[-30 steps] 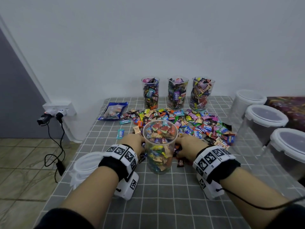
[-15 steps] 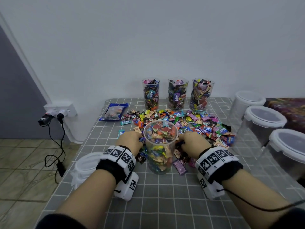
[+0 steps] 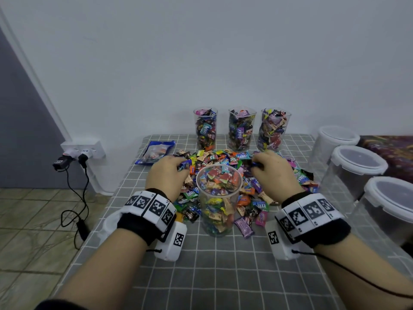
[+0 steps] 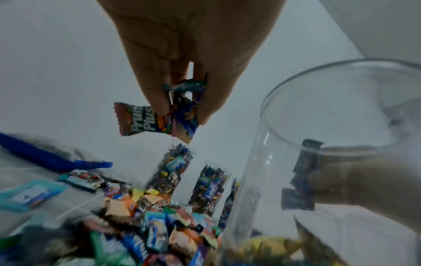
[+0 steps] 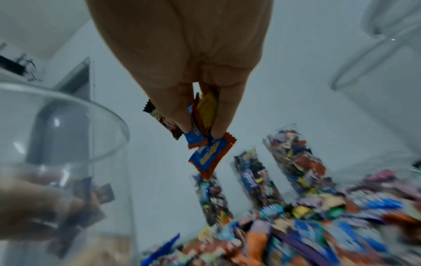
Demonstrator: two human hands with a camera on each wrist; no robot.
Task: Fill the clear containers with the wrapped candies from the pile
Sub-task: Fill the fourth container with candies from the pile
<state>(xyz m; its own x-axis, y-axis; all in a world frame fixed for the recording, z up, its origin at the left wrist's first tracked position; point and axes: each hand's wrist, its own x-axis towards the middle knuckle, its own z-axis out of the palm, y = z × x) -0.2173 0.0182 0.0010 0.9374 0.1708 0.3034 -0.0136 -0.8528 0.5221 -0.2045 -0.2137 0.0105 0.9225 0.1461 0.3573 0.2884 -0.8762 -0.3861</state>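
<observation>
A clear cup (image 3: 220, 199), nearly full of wrapped candies, stands in the middle of the grey checked table (image 3: 223, 276). The candy pile (image 3: 225, 158) lies behind and around it. My left hand (image 3: 168, 173) is raised just left of the cup's rim and pinches a few candies (image 4: 157, 120), among them a brown wrapper and a blue one. Right of the rim, my right hand (image 3: 271, 170) pinches a few candies (image 5: 205, 126) with blue, orange and dark wrappers. Three full clear cups (image 3: 241, 128) stand in a row at the back.
Three large lidded clear tubs (image 3: 357, 166) line the right edge of the table. A blue snack bag (image 3: 155, 152) lies at the back left. A white lid (image 3: 109, 224) sits at the left edge. A wall socket with plugs and cable (image 3: 78, 153) hangs left of the table.
Both hands have risen from the pile beside the cup's lower half to the height of its rim, each now holding picked-up candies. More loose candies lie around the cup's base.
</observation>
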